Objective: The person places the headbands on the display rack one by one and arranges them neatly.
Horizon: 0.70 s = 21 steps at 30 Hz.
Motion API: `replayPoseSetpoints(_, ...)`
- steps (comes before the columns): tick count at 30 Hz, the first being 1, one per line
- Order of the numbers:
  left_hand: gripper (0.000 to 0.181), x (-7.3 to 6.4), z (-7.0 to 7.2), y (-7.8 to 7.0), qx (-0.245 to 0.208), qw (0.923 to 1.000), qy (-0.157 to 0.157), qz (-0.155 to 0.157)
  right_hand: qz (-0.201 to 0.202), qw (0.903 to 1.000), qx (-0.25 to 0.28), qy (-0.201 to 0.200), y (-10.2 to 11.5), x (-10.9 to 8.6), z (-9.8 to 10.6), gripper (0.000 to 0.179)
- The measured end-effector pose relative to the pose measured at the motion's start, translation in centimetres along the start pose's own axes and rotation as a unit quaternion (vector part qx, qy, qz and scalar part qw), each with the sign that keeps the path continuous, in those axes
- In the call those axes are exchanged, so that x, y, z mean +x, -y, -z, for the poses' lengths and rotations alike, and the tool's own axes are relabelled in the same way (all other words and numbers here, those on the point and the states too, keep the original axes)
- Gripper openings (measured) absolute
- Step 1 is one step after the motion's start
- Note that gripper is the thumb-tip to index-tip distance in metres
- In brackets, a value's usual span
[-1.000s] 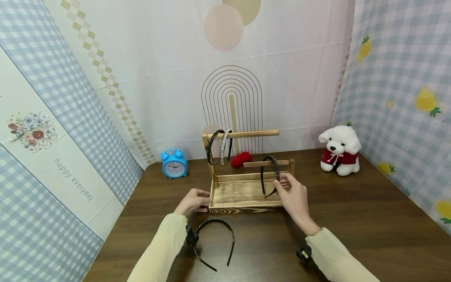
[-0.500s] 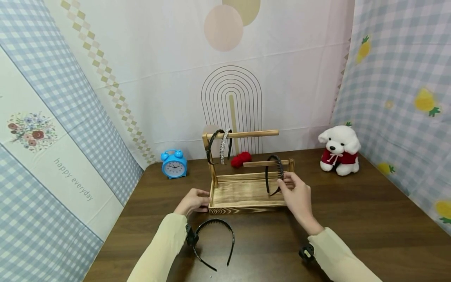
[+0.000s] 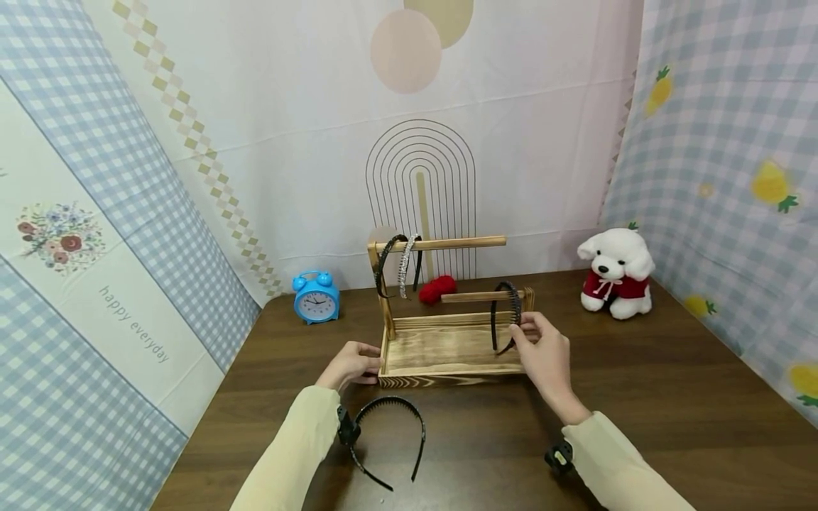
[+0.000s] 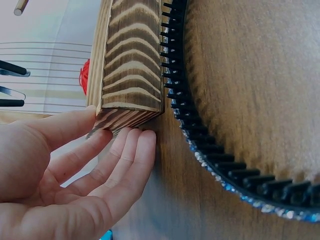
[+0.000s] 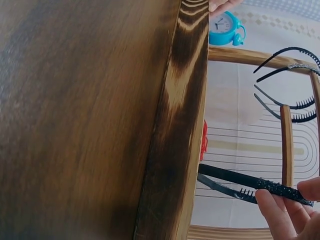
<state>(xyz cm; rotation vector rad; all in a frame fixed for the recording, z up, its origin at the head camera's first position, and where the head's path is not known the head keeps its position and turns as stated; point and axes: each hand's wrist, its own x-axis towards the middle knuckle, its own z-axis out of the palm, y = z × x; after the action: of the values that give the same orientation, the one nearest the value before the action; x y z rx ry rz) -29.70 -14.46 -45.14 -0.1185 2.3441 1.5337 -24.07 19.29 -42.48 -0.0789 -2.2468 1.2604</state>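
In the head view my right hand (image 3: 546,355) pinches one side of a black toothed headband (image 3: 495,326). This headband loops over the lower bar (image 3: 469,297) of a wooden stand (image 3: 447,380), close to the bar's right post. The right wrist view shows dark glitter on the band under my thumb and fingers (image 5: 274,212). My left hand (image 3: 350,364) touches the left end of the stand's tray; its fingers (image 4: 137,155) lie against the end face. Another black headband (image 3: 418,419), with glitter along its outer edge, lies on the table beside my left wrist.
On the upper bar (image 3: 469,243) hang a dark headband (image 3: 380,273) and a silvery one (image 3: 404,268). A red bundle (image 3: 437,289) lies behind the stand. A blue alarm clock (image 3: 316,298) stands left, a white plush dog (image 3: 616,273) right. Patterned cloth surrounds the table (image 3: 639,397).
My right hand has slid the pinched headband to the right along the lower bar, toward its post. The left hand stays at the tray's end.
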Motion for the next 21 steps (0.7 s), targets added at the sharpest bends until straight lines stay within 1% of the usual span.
replayPoseSetpoints(12, 0.04, -0.1, 0.06, -0.13, -0.004, 1.0, 0.003, 0.0, -0.016, 0.9996, -0.013, 0.022, -0.39, 0.24, 0.04, 0.017)
replayPoseSetpoints(21, 0.04, 0.02, 0.2, -0.06, -0.006, 1.0, 0.008, 0.0, -0.027, 0.9986, -0.01, 0.046, -0.19, 0.09, 0.03, 0.026)
